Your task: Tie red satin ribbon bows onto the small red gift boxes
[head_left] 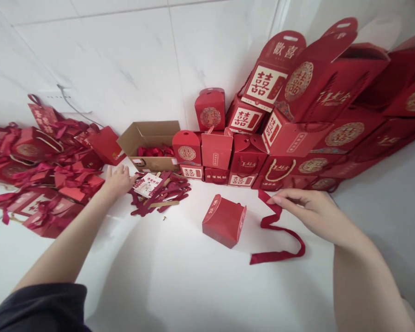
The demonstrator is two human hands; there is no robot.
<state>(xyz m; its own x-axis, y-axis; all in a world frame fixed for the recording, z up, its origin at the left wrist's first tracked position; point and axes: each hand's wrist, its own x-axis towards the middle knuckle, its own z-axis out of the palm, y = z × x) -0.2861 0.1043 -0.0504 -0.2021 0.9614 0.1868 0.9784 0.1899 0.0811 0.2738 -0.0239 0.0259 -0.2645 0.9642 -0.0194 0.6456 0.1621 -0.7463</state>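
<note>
My right hand (pixel 304 210) pinches one end of a dark red ribbon (pixel 283 229) between thumb and fingers. The rest of the ribbon curls loosely over the white tabletop. Just left of it lies a small red gift box (pixel 224 220), apart from both hands. My left hand (pixel 120 180) reaches out with fingers apart and nothing visible in it. It is beside a heap of dark red strips (pixel 171 191), some with gold parts, under a printed white card (pixel 147 185). Behind that heap stands an open cardboard box (pixel 159 163) with red ribbon pieces (pixel 155 151) inside.
Red gift boxes (pixel 249 159) are stacked along the tiled wall (pixel 131 55) from the middle to the right. Ribbon-tied red boxes (pixel 48 184) pile up on the left. A cable (pixel 78 110) runs from a wall socket. A tiny object (pixel 164 218) lies on the white tabletop (pixel 207 286).
</note>
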